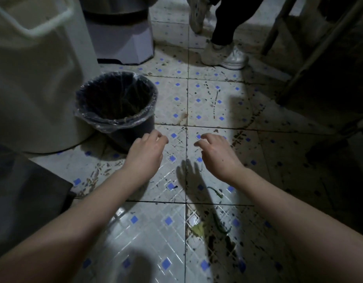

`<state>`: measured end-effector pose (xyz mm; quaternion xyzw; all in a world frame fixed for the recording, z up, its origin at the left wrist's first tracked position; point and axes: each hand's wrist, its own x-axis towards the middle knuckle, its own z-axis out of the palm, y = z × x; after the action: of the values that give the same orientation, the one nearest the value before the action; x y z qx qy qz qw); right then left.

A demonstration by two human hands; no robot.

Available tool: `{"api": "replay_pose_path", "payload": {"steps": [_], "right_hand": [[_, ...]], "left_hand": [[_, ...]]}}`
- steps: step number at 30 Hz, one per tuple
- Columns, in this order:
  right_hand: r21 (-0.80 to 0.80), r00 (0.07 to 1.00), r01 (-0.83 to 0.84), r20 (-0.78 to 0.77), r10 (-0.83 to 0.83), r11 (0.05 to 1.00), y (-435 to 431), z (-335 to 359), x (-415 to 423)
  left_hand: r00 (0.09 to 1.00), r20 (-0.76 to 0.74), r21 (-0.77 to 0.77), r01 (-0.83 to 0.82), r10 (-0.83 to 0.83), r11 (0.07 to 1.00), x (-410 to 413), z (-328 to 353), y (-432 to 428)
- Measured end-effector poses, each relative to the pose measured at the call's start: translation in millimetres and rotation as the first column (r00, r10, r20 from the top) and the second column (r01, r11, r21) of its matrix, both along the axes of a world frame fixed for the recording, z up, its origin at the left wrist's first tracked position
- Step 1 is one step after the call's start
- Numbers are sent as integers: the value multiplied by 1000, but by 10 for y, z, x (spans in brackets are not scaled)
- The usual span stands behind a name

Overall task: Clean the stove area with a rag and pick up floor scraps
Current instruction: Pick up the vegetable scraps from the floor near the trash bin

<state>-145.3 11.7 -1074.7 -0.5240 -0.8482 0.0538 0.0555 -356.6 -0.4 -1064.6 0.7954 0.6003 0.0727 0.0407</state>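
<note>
Both my hands hover above the dirty tiled floor [152, 225], fingers loosely curled, holding nothing. My left hand [147, 150] is just right of a dark bin [117, 103] lined with a clear plastic bag. My right hand [214, 150] is a little apart from it, over a tile seam. Scraps lie on the floor below my right forearm: a yellowish leaf piece [198, 229], a long green stem [220, 225] and a shorter green stem [215, 192]. No rag is in view.
A large white appliance [33, 78] stands at the left, a white-based container [123, 37] behind the bin. Another person's legs and white sneakers [225, 56] are at the top. Dark table or chair legs [311, 58] fill the right. A dark object [23, 201] sits lower left.
</note>
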Motion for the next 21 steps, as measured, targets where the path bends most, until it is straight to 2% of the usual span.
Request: {"api": "replay_pose_path", "payload": {"steps": [11,21], "right_hand": [[-271,991,46,131,-10,961,-456,-619,507],[-325,993,96,102,-66,941,-521,-953,659]], "left_hand": [[965,-235,-237,57,-114,970,162,-794,-306],[968,-186,-276,114,-169,954,323,-1124,-359]]}}
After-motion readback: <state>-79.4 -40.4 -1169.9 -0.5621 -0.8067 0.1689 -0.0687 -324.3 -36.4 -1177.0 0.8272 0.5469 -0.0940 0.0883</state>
